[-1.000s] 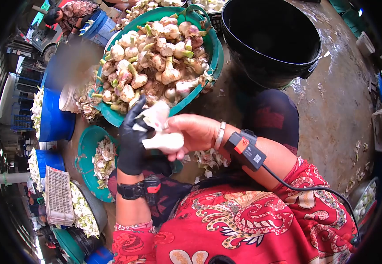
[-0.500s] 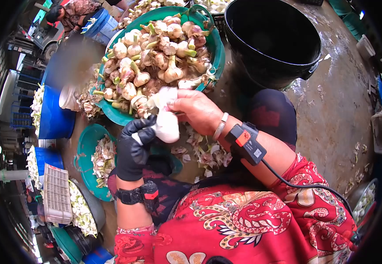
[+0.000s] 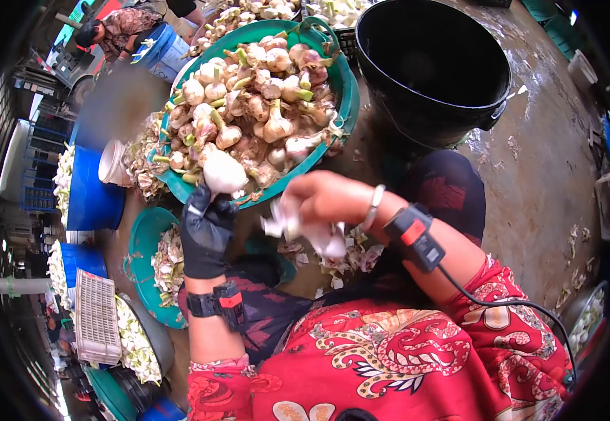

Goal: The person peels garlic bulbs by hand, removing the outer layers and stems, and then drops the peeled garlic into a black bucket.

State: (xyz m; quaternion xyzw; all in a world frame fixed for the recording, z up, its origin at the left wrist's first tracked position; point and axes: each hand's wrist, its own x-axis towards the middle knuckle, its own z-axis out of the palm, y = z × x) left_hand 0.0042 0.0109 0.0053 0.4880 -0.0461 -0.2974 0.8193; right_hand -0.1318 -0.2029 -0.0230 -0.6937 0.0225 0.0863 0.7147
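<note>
A peeled white garlic bulb (image 3: 224,173) is held up in the fingertips of my left hand (image 3: 208,228), which wears a black glove. It is at the near rim of a green basin (image 3: 350,105) heaped with unpeeled garlic bulbs (image 3: 249,91), some with short green stems. My right hand (image 3: 312,200), bare and slightly blurred, is closed on loose garlic skin (image 3: 284,221). It hovers above a pile of pinkish skins (image 3: 354,256) on the ground between my legs.
A large black bucket (image 3: 424,130) stands at the upper right. At the left are a smaller green basin (image 3: 140,245) with skins, a blue tub (image 3: 94,186) and a grey plastic crate (image 3: 98,316). Another person (image 3: 126,31) sits at the upper left near a blue bucket (image 3: 168,52).
My hands have moved apart. The left has lifted the bulb up to the basin's rim; the right has pulled skin away from it and dropped lower to the right.
</note>
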